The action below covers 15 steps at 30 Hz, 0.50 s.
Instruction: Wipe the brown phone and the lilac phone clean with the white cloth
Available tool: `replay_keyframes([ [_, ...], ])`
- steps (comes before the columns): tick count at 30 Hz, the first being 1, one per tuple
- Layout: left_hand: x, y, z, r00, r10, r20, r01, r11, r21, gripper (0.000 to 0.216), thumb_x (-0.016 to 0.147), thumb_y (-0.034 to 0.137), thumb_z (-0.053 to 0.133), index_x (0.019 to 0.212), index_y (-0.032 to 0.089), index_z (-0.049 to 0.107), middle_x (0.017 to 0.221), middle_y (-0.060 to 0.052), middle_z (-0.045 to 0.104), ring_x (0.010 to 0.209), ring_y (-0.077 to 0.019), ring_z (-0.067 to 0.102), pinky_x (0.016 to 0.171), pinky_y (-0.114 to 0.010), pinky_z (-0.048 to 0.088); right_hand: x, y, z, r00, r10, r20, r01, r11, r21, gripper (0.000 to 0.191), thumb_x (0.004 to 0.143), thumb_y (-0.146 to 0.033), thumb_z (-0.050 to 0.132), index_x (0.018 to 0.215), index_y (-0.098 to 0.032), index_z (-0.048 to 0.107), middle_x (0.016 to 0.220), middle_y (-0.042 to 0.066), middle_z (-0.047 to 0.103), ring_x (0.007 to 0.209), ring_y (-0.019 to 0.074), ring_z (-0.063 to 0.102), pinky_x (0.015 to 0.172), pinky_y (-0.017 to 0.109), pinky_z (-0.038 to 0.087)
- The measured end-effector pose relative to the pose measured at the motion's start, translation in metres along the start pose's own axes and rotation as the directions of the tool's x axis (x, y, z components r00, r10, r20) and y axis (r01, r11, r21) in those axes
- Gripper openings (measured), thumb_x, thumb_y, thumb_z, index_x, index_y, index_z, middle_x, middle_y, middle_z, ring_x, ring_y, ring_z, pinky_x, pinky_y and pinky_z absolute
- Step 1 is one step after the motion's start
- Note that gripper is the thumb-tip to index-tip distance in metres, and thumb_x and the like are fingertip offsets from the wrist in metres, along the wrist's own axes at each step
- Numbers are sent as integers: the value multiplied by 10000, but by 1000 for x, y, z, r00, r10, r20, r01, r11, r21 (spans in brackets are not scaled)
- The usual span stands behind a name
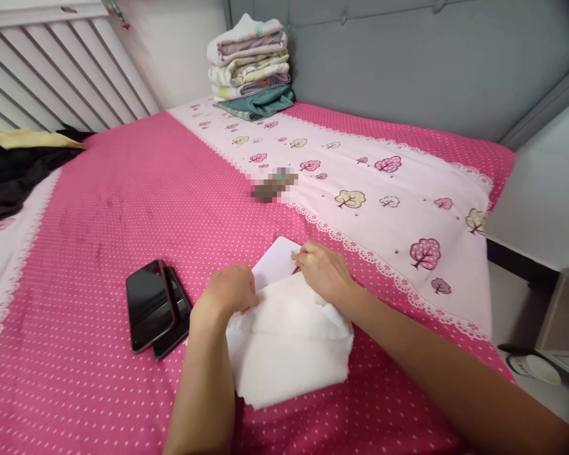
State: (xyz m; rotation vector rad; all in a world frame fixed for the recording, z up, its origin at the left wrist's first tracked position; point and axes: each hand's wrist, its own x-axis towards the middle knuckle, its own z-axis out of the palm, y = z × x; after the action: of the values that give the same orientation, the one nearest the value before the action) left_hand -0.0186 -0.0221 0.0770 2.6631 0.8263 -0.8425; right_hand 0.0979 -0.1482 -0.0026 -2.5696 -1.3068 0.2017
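Note:
A folded white cloth (289,344) lies on the pink dotted bedsheet (123,208) in front of me. A flat white card or board (277,260) sticks out from under its far edge. My left hand (228,291) is closed, pinching the cloth's upper left edge. My right hand (321,268) is closed too, its fingers gripping the cloth's top edge where it meets the card.
Two dark phones (154,306) lie stacked to the left of the cloth. A pile of folded laundry (251,66) stands at the bed's far end by the grey headboard. Dark and yellow clothes (14,164) lie at the left. A blurred small object (274,184) rests mid-bed. The bed's edge is at the right.

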Motion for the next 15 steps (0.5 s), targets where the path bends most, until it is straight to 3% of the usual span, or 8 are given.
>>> replay_keyframes([
  [3, 0, -1, 0, 1000, 3, -5, -3, 1000, -9, 131, 561, 91, 514, 477, 186, 548, 587, -45, 653, 609, -206, 605, 535, -283, 379, 4, 5, -1, 997, 72, -23, -72, 997, -21, 346, 965, -265, 349, 1052, -244, 684, 1012, 50, 642, 923, 190, 586, 683, 291, 395],
  [9, 0, -2, 0, 1000, -6, -14, 5, 1000, -17, 129, 552, 84, 519, 477, 185, 552, 580, -39, 649, 613, -200, 609, 538, -278, 381, 6, 12, 2, 995, 58, -82, -63, 997, -54, 338, 954, -262, 372, 1043, -239, 697, 1001, 54, 646, 879, 196, 597, 664, 292, 400],
  [15, 0, -1, 0, 1000, -3, -18, 3, 1000, -11, 127, 533, 82, 514, 461, 184, 538, 582, -42, 649, 603, -202, 602, 530, -284, 373, 4, 14, 6, 991, -92, -98, 93, 996, 12, 321, 952, -265, 393, 1026, -229, 703, 977, 45, 663, 888, 178, 599, 642, 273, 382],
])
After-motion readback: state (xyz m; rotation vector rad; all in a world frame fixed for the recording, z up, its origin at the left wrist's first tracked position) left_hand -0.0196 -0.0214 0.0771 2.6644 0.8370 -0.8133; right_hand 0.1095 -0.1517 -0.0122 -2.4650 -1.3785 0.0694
